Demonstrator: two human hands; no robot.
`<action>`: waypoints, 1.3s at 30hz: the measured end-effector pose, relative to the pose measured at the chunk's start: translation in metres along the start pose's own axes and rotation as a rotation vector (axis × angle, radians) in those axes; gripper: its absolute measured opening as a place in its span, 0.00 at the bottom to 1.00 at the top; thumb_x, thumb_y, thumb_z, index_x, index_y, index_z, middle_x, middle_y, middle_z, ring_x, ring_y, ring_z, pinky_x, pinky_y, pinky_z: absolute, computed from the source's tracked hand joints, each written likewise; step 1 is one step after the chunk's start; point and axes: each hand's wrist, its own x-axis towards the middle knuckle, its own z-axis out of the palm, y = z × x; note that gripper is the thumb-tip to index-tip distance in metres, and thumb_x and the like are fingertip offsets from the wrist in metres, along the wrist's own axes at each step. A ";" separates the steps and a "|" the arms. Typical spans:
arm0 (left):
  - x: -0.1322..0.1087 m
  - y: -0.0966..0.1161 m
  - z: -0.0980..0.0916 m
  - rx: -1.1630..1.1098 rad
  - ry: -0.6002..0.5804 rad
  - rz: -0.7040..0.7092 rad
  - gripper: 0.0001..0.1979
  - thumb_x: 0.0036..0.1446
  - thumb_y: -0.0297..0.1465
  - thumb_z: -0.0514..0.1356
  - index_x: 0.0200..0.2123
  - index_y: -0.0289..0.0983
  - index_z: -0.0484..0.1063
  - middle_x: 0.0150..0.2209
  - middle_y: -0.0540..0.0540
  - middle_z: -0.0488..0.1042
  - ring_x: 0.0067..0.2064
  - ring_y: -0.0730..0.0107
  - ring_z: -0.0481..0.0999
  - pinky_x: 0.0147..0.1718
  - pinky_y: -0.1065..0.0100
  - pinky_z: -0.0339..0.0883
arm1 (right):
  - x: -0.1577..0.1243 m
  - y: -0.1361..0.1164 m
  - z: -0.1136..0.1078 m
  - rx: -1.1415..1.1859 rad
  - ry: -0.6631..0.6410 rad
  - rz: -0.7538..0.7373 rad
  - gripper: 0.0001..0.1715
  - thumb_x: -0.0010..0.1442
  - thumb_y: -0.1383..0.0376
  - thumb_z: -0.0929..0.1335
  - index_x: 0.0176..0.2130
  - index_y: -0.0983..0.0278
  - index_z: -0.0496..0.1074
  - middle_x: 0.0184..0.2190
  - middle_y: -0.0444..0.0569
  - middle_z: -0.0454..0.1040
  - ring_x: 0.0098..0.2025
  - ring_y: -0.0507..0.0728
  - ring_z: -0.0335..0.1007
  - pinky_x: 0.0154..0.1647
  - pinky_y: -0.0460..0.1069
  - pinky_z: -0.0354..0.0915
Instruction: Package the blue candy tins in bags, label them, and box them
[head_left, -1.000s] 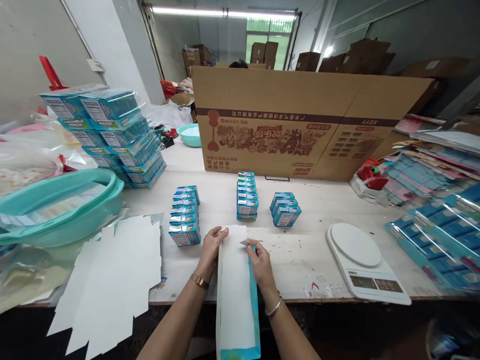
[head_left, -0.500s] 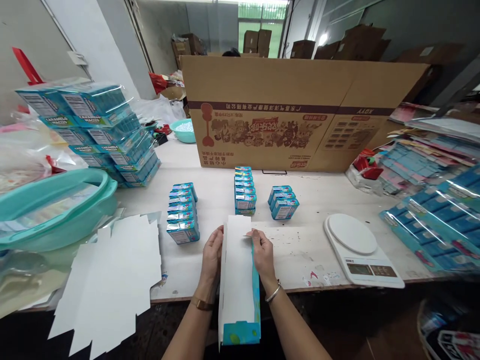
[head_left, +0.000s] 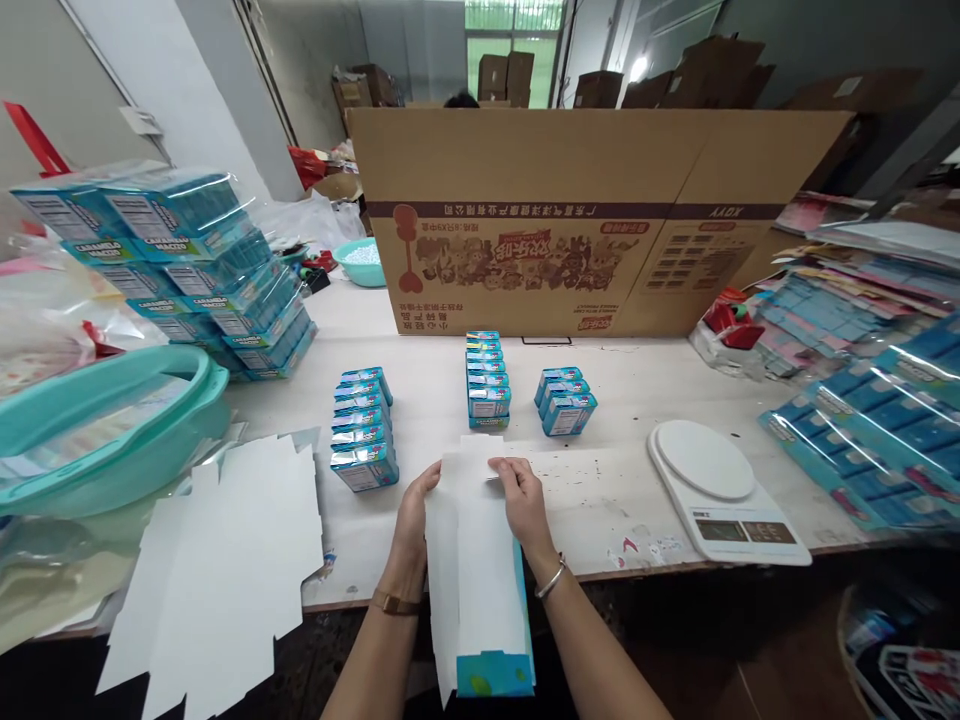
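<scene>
A long, partly folded cardboard tray (head_left: 487,570), white inside and blue outside, hangs over the table's front edge between my hands. My left hand (head_left: 412,515) grips its left side wall near the far end, with the fingers partly hidden behind the card. At the far right corner, my right hand (head_left: 523,503) pinches a flap, thumb and fingers closed on it. Beyond the tray stands a row of small blue boxes (head_left: 489,400). Another row of blue boxes (head_left: 365,467) is to the left, and a short group of blue boxes (head_left: 568,413) to the right.
Flat white card blanks (head_left: 217,570) lie at left, by turquoise basins (head_left: 217,395). Wrapped packs (head_left: 225,270) are stacked behind them. A large carton (head_left: 600,170) stands at the back. At right are a kitchen scale (head_left: 705,460) and more wrapped blue packs (head_left: 885,430).
The tray's left wall has swung outward, showing more of its white inner face. My left hand has shifted slightly left, while my right hand has moved inward over the corner flap.
</scene>
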 end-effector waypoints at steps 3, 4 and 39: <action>0.002 -0.007 -0.004 -0.108 -0.010 -0.060 0.14 0.40 0.35 0.63 0.32 0.35 0.81 0.42 0.43 0.83 0.49 0.51 0.78 0.49 0.60 0.69 | 0.003 0.006 -0.001 0.013 0.008 0.027 0.24 0.61 0.49 0.63 0.36 0.64 0.77 0.39 0.54 0.74 0.44 0.59 0.73 0.48 0.54 0.68; 0.003 -0.010 -0.004 -0.116 -0.031 -0.073 0.13 0.41 0.36 0.62 0.30 0.35 0.80 0.44 0.43 0.82 0.50 0.51 0.77 0.50 0.59 0.69 | 0.003 0.007 -0.001 0.017 0.009 0.031 0.24 0.61 0.49 0.63 0.35 0.64 0.77 0.39 0.54 0.74 0.44 0.59 0.73 0.49 0.54 0.68; 0.040 -0.037 0.025 0.245 -0.101 0.043 0.27 0.42 0.25 0.62 0.50 0.36 0.73 0.56 0.34 0.74 0.61 0.49 0.69 0.58 0.55 0.61 | 0.034 -0.047 -0.047 -0.864 -0.763 -0.161 0.16 0.62 0.65 0.65 0.48 0.60 0.77 0.44 0.51 0.79 0.45 0.59 0.74 0.45 0.50 0.66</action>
